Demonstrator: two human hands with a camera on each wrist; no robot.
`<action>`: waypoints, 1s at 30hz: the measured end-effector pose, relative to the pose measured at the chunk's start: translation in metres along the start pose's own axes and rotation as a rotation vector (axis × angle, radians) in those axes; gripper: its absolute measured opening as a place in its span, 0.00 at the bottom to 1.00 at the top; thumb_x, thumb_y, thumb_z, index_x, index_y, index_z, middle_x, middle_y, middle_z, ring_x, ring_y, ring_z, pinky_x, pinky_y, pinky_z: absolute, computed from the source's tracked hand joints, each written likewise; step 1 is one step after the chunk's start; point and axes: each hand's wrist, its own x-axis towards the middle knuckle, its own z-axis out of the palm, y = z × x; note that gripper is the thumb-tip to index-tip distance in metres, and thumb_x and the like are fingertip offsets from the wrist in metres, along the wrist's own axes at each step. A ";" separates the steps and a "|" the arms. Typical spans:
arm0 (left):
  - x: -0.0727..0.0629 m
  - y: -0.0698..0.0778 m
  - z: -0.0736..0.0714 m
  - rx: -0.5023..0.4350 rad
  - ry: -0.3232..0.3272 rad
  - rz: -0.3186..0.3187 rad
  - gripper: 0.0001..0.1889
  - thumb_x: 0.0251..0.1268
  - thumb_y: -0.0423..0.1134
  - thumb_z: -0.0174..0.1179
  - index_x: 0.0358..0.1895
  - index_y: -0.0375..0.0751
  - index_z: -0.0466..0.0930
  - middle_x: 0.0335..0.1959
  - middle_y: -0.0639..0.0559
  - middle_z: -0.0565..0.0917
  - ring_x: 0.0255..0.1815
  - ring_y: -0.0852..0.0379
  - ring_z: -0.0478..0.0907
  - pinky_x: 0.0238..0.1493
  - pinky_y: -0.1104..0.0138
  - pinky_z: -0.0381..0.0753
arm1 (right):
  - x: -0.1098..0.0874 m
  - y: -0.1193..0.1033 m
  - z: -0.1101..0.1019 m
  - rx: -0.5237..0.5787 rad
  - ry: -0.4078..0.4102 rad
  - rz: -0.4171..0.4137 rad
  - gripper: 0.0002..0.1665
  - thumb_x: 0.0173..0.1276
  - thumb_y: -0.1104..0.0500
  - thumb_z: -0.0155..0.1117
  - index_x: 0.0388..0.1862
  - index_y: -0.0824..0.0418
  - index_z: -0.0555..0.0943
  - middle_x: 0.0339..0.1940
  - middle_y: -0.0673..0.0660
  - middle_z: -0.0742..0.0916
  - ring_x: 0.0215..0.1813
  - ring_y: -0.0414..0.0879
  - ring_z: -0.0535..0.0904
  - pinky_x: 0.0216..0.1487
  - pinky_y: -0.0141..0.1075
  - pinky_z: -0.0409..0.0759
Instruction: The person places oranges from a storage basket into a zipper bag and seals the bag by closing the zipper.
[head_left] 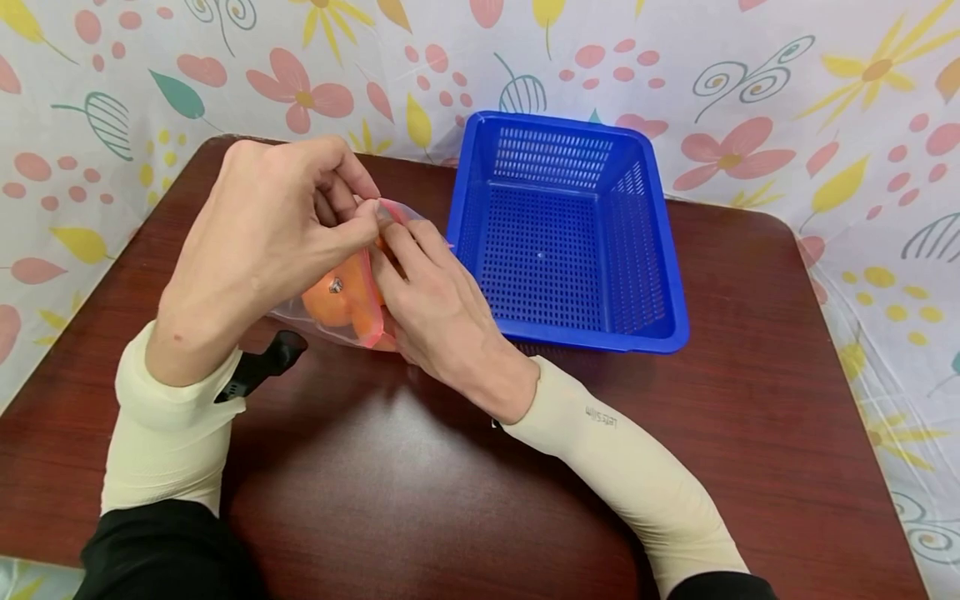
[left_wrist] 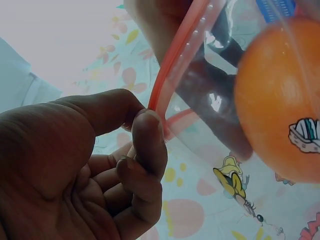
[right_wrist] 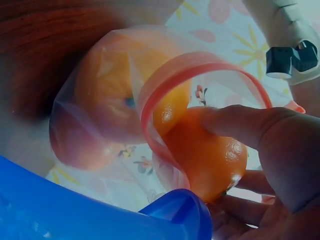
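A clear zip bag (head_left: 378, 321) with a pink-red rim hangs between both hands over the table. My left hand (head_left: 251, 229) pinches its rim (left_wrist: 172, 75) between thumb and index finger, the other fingers curled. At the bag's open mouth, my right hand (head_left: 450, 312) grips an orange (right_wrist: 212, 160), thumb on top and fingers underneath. Deeper inside the bag, the right wrist view shows another orange fruit (right_wrist: 100, 95) and a reddish round fruit (right_wrist: 82, 142), both blurred by the plastic. Small cartoon prints mark the bag (left_wrist: 232, 182).
A blue plastic basket (head_left: 672, 275) with slotted walls stands right of the bag, close to my right hand. Beneath lies a dark reddish-brown table (head_left: 405, 500). A flower-patterned cloth (head_left: 750, 67) hangs behind it. A black wrist camera (head_left: 262, 367) juts from the left sleeve.
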 end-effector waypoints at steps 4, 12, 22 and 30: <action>-0.001 0.000 0.000 0.002 -0.005 -0.005 0.02 0.67 0.38 0.66 0.35 0.47 0.87 0.23 0.61 0.85 0.21 0.71 0.75 0.27 0.73 0.70 | 0.004 0.000 0.005 -0.084 -0.071 0.009 0.21 0.71 0.66 0.51 0.57 0.70 0.83 0.52 0.62 0.85 0.57 0.57 0.75 0.66 0.40 0.72; -0.001 0.000 -0.001 -0.011 -0.009 -0.010 0.02 0.67 0.39 0.66 0.35 0.48 0.87 0.23 0.63 0.85 0.21 0.72 0.76 0.27 0.72 0.70 | 0.009 0.000 0.012 -0.138 -0.167 0.024 0.28 0.63 0.61 0.62 0.62 0.69 0.83 0.63 0.64 0.83 0.64 0.60 0.72 0.66 0.40 0.74; 0.000 0.000 -0.001 -0.014 -0.029 -0.026 0.02 0.67 0.39 0.66 0.36 0.48 0.87 0.23 0.64 0.86 0.22 0.72 0.77 0.27 0.73 0.71 | 0.008 0.001 0.014 -0.086 -0.180 0.070 0.25 0.69 0.62 0.59 0.64 0.67 0.83 0.67 0.65 0.81 0.66 0.60 0.71 0.51 0.43 0.81; 0.001 0.000 -0.001 -0.012 -0.028 -0.015 0.02 0.67 0.38 0.66 0.36 0.48 0.86 0.23 0.64 0.86 0.21 0.72 0.77 0.27 0.73 0.72 | 0.008 0.003 0.013 -0.090 -0.206 0.078 0.28 0.68 0.61 0.62 0.67 0.64 0.82 0.69 0.63 0.80 0.66 0.60 0.71 0.47 0.43 0.81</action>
